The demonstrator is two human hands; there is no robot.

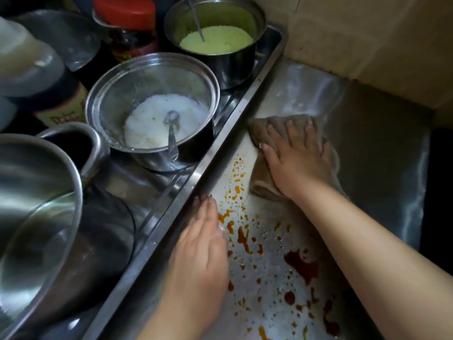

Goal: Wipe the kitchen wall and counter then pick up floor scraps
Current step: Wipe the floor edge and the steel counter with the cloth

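Note:
My right hand [294, 153] presses flat, fingers spread, on a brown cloth [259, 185] lying on the steel counter [367, 143] near the tiled wall [355, 45]. Orange-red sauce splatters [301, 266] cover the counter's near part, below the cloth. My left hand [203, 246] rests flat with straight fingers along the raised edge of a steel tray [220, 153], beside the splatters.
The tray holds a pot of white grains with a spoon [157, 114], a pot of yellow-green grains [215, 40], a red-lidded jar [127, 25], a dark bottle [56, 104] and a large steel bowl [36, 192]. A dark gap [441, 192] lies past the counter's right edge.

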